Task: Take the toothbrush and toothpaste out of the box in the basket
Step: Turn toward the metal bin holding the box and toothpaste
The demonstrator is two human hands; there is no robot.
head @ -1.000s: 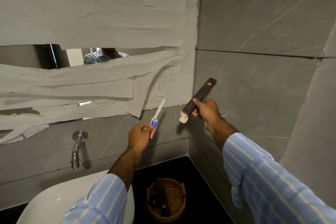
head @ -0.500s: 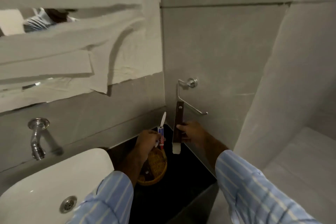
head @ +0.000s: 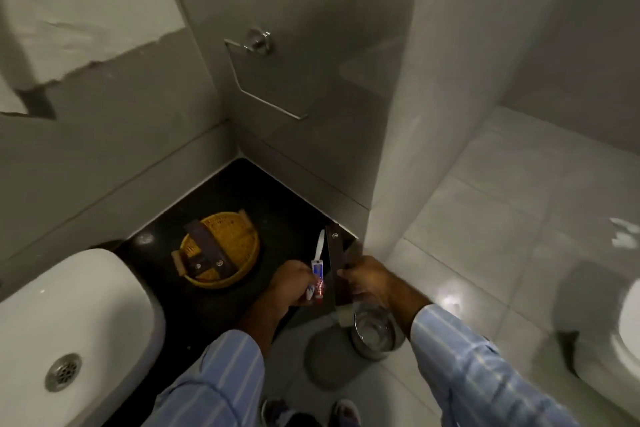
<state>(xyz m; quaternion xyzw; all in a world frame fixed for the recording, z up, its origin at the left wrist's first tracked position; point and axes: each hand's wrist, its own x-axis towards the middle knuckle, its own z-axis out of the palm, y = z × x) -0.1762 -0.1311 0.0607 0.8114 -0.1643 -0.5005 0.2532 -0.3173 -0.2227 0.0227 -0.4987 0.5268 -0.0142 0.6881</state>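
Observation:
My left hand [head: 289, 286] holds a white toothbrush [head: 319, 246] together with a small red, white and blue toothpaste tube [head: 317, 282], both pointing up. My right hand [head: 365, 281] grips a long dark brown box [head: 336, 262], held nearly upright just right of the toothbrush. Both hands hover over the front right edge of the black counter [head: 277, 218]. A yellow woven basket [head: 239, 239] sits on that counter to the left, with two more dark brown boxes [head: 207, 250] lying in it.
A white sink basin [head: 69, 329] with a metal drain is at the lower left. On the tiled floor below my hands stands a steel bin [head: 374, 331]. A chrome holder [head: 258, 45] hangs on the wall. A toilet edge [head: 627, 322] shows at far right.
The view has tipped downward from the mirror to the counter and floor. Both hands came down and toward me, moving right past the basket, still holding the toothbrush, toothpaste and box.

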